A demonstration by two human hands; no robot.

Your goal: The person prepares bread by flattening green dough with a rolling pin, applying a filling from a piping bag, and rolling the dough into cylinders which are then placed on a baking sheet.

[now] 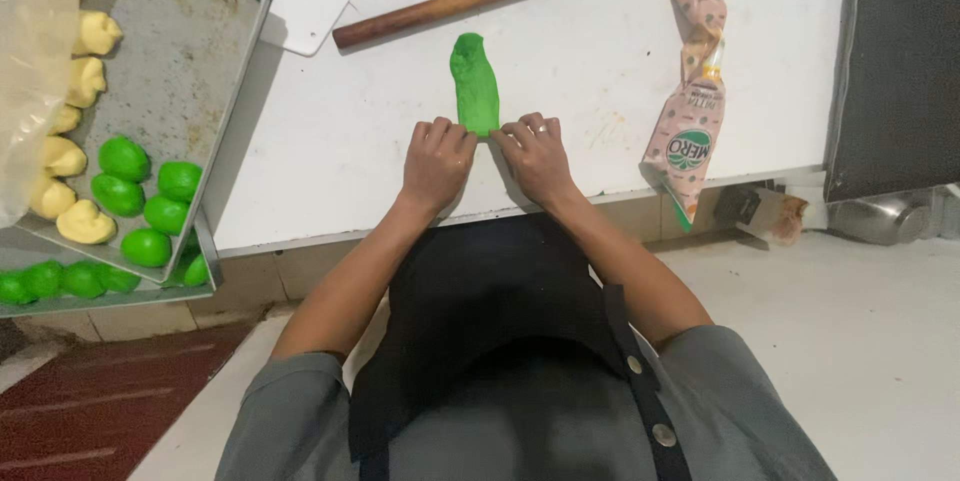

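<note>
While the flat green dough strip (474, 81) is lying on the white surface (600, 51), we're pinching its near end w/ left grip (437, 159) & right grip (537, 153), fingers curled narrow. Smooth wooden rolling pin (446, 4) beyond; crinkled pink packet (690, 91) w/ green oval label at right.

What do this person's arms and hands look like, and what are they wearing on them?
Both arms are bare from the elbows down, with short grey sleeves ending above them. The left hand wears no glove or jewellery that shows. The right hand has a ring on one of its fingers. A black apron hangs down the front.
</note>
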